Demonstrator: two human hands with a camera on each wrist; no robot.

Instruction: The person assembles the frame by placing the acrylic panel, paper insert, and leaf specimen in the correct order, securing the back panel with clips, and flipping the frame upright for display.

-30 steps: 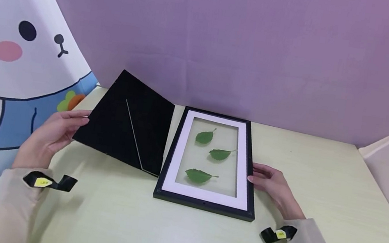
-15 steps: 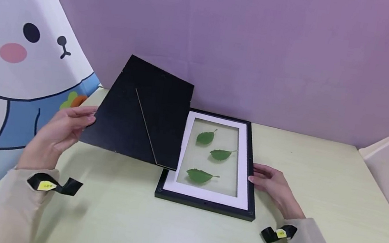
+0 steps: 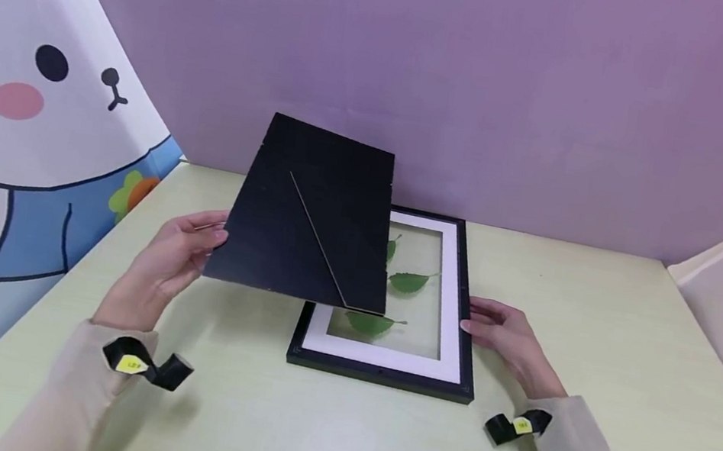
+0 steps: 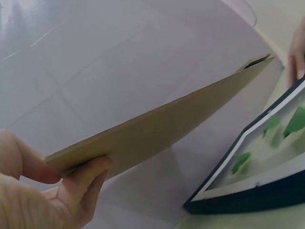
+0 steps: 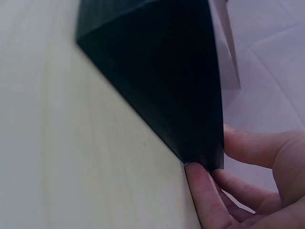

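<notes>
Pale green table [image 3: 585,411] against a purple backdrop, black picture frame [image 3: 462,301] lying flat.
Right hand [image 3: 504,338] pinches the frame's right edge, steadying it; left hand [image 3: 179,261] grips the left edge of the black rectangular backing board [image 3: 310,218], tilted above the frame's left half, partly covering green leaves [image 3: 409,284]; bare table to the right.
</notes>
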